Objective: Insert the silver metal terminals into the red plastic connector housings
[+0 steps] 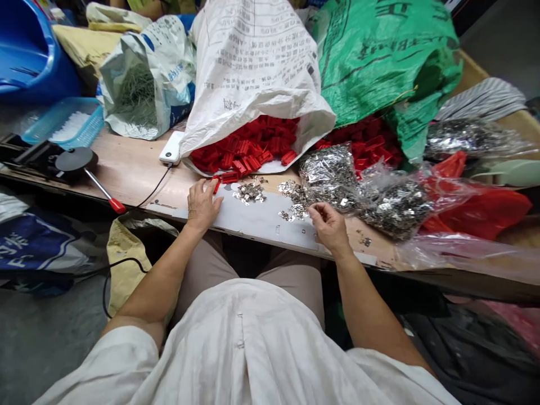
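My left hand (203, 203) rests at the table's front edge, fingers curled, with a small red plastic piece (216, 184) at the index fingertip. Thumb and fingers of my right hand (331, 226) are pinched together beside a loose pile of small shiny metal pieces (295, 197); whatever is between the fingertips is too small to make out. Between the hands lies a smaller heap of metal pieces (250, 193) on a grey sheet (257, 216). Behind it, many red plastic parts (248, 147) spill from the mouth of a white woven sack (257, 62).
Clear bags of metal pieces (329, 174) and a red bag (485, 202) sit to the right, under a green sack (383, 56). On the left are a lever tool with a red handle tip (117, 206), a white box with a cable (171, 147) and a blue basket (90, 125).
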The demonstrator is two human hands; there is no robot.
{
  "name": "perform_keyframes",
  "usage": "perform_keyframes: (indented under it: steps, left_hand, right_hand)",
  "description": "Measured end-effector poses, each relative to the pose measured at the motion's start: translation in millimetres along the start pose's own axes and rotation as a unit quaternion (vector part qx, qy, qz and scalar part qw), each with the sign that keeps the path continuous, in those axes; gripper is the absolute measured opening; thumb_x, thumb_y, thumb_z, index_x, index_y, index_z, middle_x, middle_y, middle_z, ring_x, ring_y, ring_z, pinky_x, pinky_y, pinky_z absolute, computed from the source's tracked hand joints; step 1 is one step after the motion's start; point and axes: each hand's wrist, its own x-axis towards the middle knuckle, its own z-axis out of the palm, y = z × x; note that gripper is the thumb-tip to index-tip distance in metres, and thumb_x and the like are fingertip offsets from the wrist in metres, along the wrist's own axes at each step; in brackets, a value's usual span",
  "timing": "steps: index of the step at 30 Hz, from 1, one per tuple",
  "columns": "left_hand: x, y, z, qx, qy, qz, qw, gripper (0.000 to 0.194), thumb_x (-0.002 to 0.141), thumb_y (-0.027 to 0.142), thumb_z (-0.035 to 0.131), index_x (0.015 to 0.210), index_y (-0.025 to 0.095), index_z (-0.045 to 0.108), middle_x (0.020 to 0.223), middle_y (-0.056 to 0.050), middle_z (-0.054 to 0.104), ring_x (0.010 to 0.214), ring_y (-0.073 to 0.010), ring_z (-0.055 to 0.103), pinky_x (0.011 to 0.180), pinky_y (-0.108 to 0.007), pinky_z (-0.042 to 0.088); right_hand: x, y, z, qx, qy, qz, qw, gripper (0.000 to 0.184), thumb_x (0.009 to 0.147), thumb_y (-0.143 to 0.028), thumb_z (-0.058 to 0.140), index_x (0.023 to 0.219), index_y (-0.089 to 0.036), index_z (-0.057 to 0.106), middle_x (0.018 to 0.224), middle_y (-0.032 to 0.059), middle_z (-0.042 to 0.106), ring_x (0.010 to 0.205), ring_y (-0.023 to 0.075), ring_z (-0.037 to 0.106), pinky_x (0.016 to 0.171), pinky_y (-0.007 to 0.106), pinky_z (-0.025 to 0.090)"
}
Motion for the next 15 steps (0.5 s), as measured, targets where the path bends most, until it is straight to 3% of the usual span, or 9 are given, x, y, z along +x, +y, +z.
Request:
perform_keyframes:
  steps: [5,11,13,15]
  left_hand:
    - [16.3,-3.8,19.6,-0.01,0.006,-0.016,1.0,0.029,0.082,0.023,0.06,0.11,0.019,0.064,0.121,-0.013,0.057,0.111,-0.0304,0.051,0.096,-0.042,0.041]
    - [17.4,-13.0,10.1,-0.123,0.052,-0.033,0.991,0.008,0.081,0.016,0.055,0.084,0.018,0.063,0.095,-0.008,0.065,0.094,-0.0221,0.058,0.091,-0.036,0.043]
    - [10.5,-7.1,-0.2,-0.24,0.043,-0.071,0.967,0.005,0.08,0.021,0.059,0.082,0.018,0.062,0.088,-0.004,0.064,0.083,-0.0175,0.058,0.083,-0.032,0.045]
    - [-0.1,3.2,-10.6,-0.407,-0.004,-0.125,0.905,0.014,0.076,0.029,0.066,0.083,0.018,0.06,0.08,-0.001,0.062,0.073,-0.0129,0.057,0.073,-0.027,0.046]
  right_hand:
    - [-5.5,-4.0,12.3,-0.154,-0.048,-0.056,0.985,0.016,0.088,-0.032,0.054,0.088,-0.02,0.065,0.09,0.0058,0.066,0.081,0.0189,0.059,0.074,0.031,0.044]
    - [-4.8,-16.2,33.4,-0.301,-0.047,-0.02,0.952,0.016,0.087,-0.036,0.057,0.091,-0.023,0.063,0.092,0.006,0.065,0.082,0.0202,0.059,0.067,0.029,0.04]
    - [-3.5,-17.4,34.8,-0.308,-0.049,-0.016,0.95,0.013,0.087,-0.035,0.057,0.088,-0.023,0.062,0.091,0.0056,0.065,0.082,0.0198,0.058,0.066,0.029,0.039]
    - [-2.0,-17.3,34.0,-0.301,-0.047,-0.017,0.952,0.01,0.086,-0.031,0.057,0.085,-0.023,0.061,0.09,0.0059,0.065,0.081,0.0199,0.058,0.066,0.029,0.039]
